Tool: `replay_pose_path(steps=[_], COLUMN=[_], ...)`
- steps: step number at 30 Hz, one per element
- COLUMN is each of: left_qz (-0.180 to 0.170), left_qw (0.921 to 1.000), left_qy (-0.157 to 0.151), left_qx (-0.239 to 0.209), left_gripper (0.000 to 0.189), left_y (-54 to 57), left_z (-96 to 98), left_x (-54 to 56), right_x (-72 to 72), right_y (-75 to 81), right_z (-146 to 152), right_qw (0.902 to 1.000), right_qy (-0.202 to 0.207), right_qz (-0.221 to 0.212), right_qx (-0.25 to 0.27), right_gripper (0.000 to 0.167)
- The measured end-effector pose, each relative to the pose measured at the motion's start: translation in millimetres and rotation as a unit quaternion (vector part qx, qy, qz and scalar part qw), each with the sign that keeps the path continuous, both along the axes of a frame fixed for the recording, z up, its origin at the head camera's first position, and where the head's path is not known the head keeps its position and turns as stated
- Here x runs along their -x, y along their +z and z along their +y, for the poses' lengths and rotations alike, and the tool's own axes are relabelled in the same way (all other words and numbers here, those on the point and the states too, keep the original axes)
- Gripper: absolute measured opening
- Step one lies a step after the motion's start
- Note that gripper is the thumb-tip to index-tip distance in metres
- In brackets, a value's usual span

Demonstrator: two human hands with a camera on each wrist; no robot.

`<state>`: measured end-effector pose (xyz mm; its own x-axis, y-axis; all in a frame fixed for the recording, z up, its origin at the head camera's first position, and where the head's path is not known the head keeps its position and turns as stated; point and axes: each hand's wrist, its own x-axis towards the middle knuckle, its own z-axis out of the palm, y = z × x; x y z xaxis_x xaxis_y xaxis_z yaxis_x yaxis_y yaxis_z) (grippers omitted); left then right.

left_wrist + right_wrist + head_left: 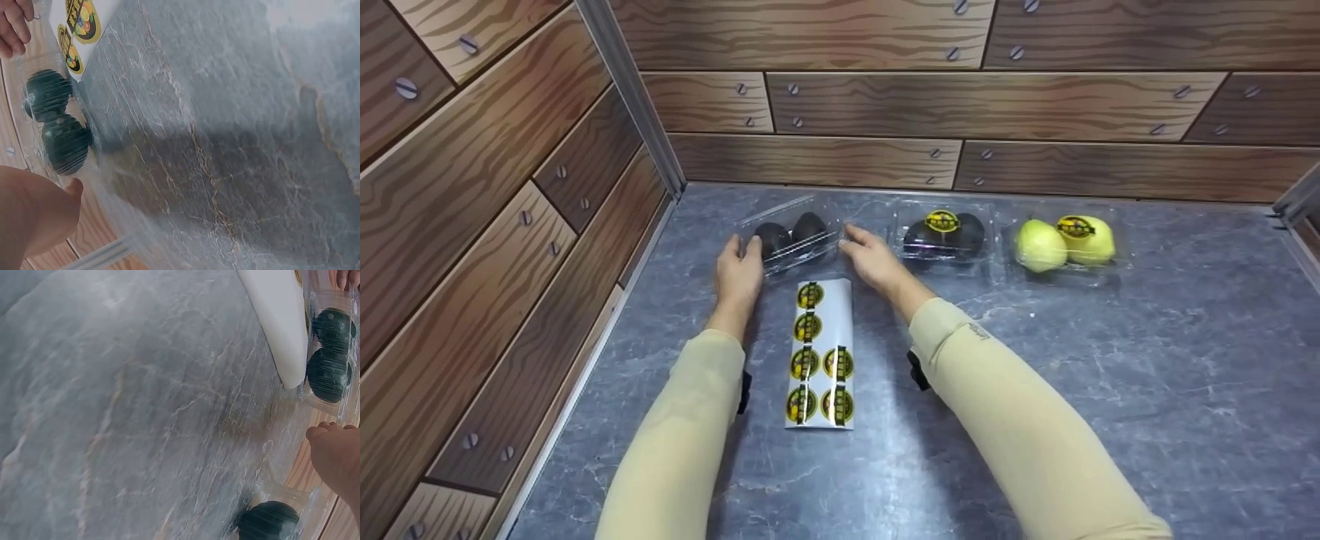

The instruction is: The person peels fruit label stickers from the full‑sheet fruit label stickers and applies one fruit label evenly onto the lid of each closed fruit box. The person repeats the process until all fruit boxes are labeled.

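Note:
A clear plastic clamshell box [801,259] holds two dark, rounded fruits [64,143] that look like avocados. It sits at a slant near the back wall. My left hand [739,281] is at its left end, thumb on the near side and fingertips right at the plastic. At the opposite end, my right hand [877,262] reaches in with its fingertips close to the box edge, fingers loosely extended. In the right wrist view a small gap shows between that hand [337,453] and the box. Between my forearms lies a white sheet [829,315] with several round yellow-and-black stickers.
To the right stand a second clear box with two dark fruits [964,234] and a third with two yellow-green fruits [1041,247]; each carries a round sticker. Wood-patterned walls [855,105] border the grey marbled table [1110,397] at the back and left.

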<state>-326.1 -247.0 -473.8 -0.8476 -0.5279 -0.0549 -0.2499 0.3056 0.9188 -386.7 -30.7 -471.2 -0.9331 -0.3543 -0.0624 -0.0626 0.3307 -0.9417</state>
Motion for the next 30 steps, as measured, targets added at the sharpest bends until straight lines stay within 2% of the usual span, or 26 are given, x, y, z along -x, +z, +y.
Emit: replay_pose_path(steps=[9,17,24,30], left_qz=[-0.012,-0.014,-0.006,-0.009], left_qw=[0.9996,0.999,0.9987,0.9974], left_qy=[-0.02,-0.037,-0.045,-0.066], left_qx=[-0.019,-0.021,-0.024,-0.027], left_gripper=[0.066,0.065,0.063,0.064], left_y=[-1.3,1.4,3.0,5.1], left_z=[7.1,15.1,21.5,25.3], left_x=[-10.3,-15.0,-21.8,-28.3], right_x=[-19.7,-34.5,-44.3,-56.6], right_y=[1.0,4.5,0.4,3.6], right_z=[15,30,42,52], right_qw=[0.9997,0.9998,0.9999,0.9999], right_qy=[0.007,0.005,0.011,0.006], right_qz=[-0.001,-0.01,0.005,0.012], right_qx=[-0.022,-0.017,-0.01,-0.007], right_gripper=[0.057,0.058,0.057,0.055])
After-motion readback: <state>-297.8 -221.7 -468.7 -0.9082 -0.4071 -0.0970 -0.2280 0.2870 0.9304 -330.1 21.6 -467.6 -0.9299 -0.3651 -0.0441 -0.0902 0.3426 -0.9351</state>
